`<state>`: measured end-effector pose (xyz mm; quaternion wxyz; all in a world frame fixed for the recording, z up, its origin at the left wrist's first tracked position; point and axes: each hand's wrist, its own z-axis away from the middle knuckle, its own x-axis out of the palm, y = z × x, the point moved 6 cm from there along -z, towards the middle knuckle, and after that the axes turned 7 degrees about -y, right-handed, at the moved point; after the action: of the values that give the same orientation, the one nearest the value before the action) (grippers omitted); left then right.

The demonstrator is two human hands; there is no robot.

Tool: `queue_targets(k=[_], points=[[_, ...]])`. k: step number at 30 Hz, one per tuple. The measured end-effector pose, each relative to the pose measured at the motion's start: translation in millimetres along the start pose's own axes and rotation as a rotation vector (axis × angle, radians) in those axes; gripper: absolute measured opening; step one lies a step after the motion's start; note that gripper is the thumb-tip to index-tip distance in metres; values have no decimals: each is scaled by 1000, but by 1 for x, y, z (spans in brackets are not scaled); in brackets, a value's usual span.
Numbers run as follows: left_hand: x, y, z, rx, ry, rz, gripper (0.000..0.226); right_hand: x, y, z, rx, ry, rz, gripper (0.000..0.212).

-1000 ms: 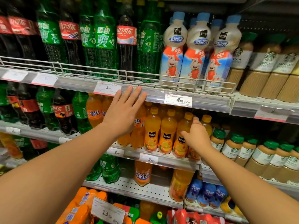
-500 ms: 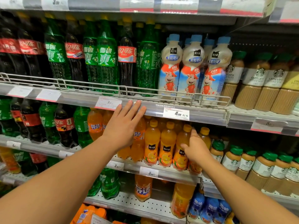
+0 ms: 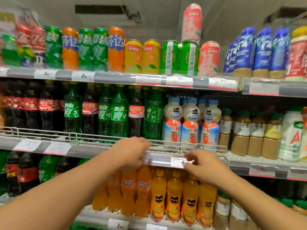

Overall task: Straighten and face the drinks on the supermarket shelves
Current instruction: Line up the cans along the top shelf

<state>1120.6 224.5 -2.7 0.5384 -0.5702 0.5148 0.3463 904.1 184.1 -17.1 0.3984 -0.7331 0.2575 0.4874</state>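
Observation:
My left hand [image 3: 131,151] hovers in front of the middle shelf's edge [image 3: 159,159] with its fingers loosely bent and nothing in them; it is blurred. To its right, my right hand [image 3: 201,166] reaches across a white price tag [image 3: 177,161], fingers pointing left, also holding nothing. Below both hands stand orange juice bottles [image 3: 174,200] and orange Fanta bottles [image 3: 142,188]. Above the edge stand three white milk-drink bottles [image 3: 191,123] and a mixed row of green Sprite [image 3: 118,113] and black cola bottles [image 3: 136,112].
A wire rail [image 3: 74,136] guards the front of the soda shelf. The top shelf carries several cans [image 3: 133,56], with a pink can [image 3: 191,22] stacked on the green ones. Coffee bottles [image 3: 255,130] fill the right bay, blue bottles [image 3: 262,50] above them.
The view has tilted up and now takes in the top can shelf. My right hand left the orange juice bottles and rose to the shelf edge; my left hand shifted right along that edge.

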Motion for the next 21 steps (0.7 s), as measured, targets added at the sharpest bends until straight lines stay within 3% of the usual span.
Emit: queue_targets(k=[8, 13, 21], points=[[-112, -48, -7, -32, 422, -111, 74, -140, -64, -38, -152, 458, 288, 54], [-124, -62, -39, -109, 364, -119, 90, -162, -58, -67, -14, 494, 393, 70], [-150, -43, -55, -171, 542, -173, 84, -166, -56, -74, -7, 618, 455, 53]])
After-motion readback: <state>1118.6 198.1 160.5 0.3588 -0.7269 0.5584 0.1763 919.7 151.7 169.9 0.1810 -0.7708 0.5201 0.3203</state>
